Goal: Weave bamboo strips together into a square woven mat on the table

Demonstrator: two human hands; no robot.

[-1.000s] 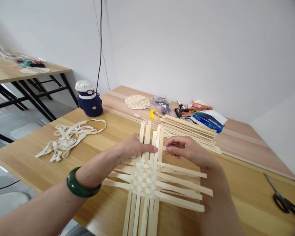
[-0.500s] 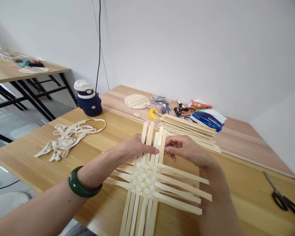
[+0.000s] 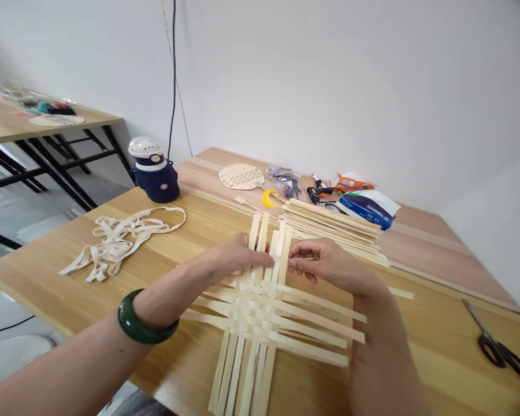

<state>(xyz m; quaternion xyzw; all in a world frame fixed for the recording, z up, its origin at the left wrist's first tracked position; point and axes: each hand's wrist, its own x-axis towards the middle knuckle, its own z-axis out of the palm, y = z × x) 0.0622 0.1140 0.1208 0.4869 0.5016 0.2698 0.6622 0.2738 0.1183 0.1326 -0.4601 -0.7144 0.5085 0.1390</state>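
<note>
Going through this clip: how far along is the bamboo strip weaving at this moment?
Done: a checked woven patch of crossed bamboo strips sits at the centre. In hand: the right hand appears to pinch a crosswise strip among the upright strips, while the left hand rests on them. Left: long unwoven strip ends stick out from the patch, and a stack of loose strips lies beyond it.

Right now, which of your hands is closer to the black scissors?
Right. The right hand is nearer, at the woven bamboo strips, left of the black scissors in view. The left hand is farther, beyond the right hand.
</note>
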